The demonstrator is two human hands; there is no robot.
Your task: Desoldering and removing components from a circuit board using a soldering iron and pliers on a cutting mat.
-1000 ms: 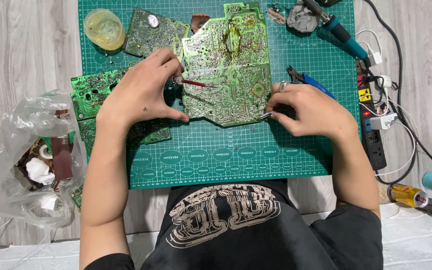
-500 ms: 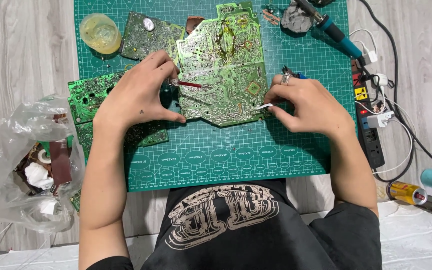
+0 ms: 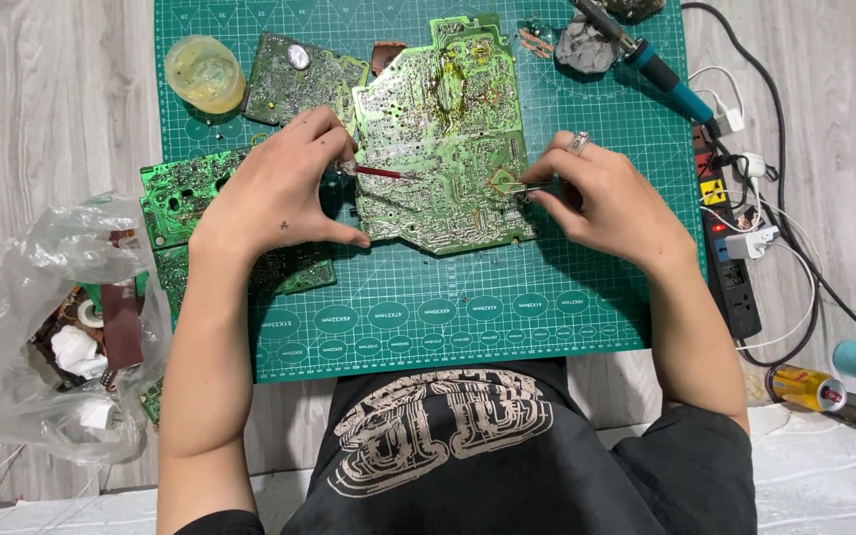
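Lying solder-side up on the green cutting mat (image 3: 507,307), a large circuit board (image 3: 443,139) sits between both hands, near the mat's middle and upper part. The left hand (image 3: 274,193) rests at the board's left edge, its fingers (image 3: 334,134) curled and pinched around a thin red-handled tool (image 3: 374,172) whose tip lies across the board's surface; the thumb presses the mat just below the board's corner. The right hand (image 3: 611,203), with a ring on one finger, is at the board's right edge, its fingers (image 3: 557,168) closed on slim metal tweezers (image 3: 527,185) whose tip touches the board near a small square pad.

Under and beside the left hand lie smaller green circuit boards (image 3: 180,193), and another one (image 3: 299,79) lies at the mat's top beside a round yellowish tub (image 3: 204,71). A blue-handled soldering iron (image 3: 661,71) rests at the top right corner of the mat, next to a grey lump (image 3: 587,48). Off the mat to the right lies a black power strip (image 3: 730,258) with white plugs and cables. A clear plastic bag (image 3: 61,327) of scraps sits on the grey worktop (image 3: 42,119) to the left.
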